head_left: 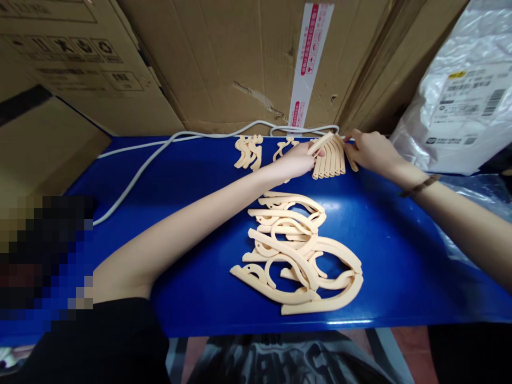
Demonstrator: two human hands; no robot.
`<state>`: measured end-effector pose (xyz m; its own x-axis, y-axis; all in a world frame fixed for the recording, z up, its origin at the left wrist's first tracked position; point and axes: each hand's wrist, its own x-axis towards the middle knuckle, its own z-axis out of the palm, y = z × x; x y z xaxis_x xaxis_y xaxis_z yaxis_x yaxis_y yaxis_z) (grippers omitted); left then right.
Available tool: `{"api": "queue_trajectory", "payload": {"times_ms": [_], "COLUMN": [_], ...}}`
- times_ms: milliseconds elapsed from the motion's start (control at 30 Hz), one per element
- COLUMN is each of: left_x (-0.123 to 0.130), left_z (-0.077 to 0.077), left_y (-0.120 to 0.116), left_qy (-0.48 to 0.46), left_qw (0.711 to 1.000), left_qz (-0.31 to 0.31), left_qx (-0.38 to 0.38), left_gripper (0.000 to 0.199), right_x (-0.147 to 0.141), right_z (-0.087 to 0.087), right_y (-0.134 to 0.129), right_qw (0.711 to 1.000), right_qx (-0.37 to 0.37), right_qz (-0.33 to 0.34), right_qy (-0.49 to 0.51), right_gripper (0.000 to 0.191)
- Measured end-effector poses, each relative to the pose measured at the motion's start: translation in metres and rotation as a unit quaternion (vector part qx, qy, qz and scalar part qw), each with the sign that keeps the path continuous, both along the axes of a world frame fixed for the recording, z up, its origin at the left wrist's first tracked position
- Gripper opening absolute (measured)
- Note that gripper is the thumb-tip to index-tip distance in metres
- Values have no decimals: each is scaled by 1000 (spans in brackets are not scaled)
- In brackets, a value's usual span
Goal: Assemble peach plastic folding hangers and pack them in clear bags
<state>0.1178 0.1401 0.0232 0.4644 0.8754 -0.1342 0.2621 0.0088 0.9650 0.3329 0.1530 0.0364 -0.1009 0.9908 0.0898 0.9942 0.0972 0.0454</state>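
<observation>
My left hand (298, 160) is closed on a cream curved piece (321, 143) above the left part of a row of similar curved pieces (330, 160) at the table's back. At the row's right end, my right hand (362, 149) has its fingers closed on another curved piece (351, 156). Small hook-shaped pieces (248, 152) lie in a group further left, and a few more hooks (280, 151) sit partly hidden behind my left hand. Nearer the front edge, a pile of joined cream hanger shapes (304, 250) overlaps on the blue table (192, 293).
Cardboard boxes (240, 64) stand along the back and left. A white cable (136, 178) runs across the left and rear of the table. At the right are a white plastic-wrapped package (460, 106) and clear plastic film (480, 197).
</observation>
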Motion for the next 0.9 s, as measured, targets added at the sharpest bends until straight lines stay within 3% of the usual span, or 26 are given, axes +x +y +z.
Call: {"api": "queue_trajectory", "payload": {"times_ms": [200,467,733,900], "left_x": [3,-3,-3,-8], "left_z": [7,2,3,16], "left_y": [-2,6,7,3], "left_qy": [8,2,-19,-18], "left_qw": [999,999,999,998], "left_qz": [29,23,22,62], "left_qx": [-19,-26,-25,-27], "left_gripper": [38,43,43,28], "right_x": [10,13,7,-9], "right_z": [-1,-6,-15,-3], "right_y": [10,14,-2,-20], "right_qw": [997,993,993,998], "right_qx": [-38,-40,-35,18], "right_qz": [49,52,38,3], "right_qy": [45,95,102,64], "right_gripper": [41,39,50,48]}}
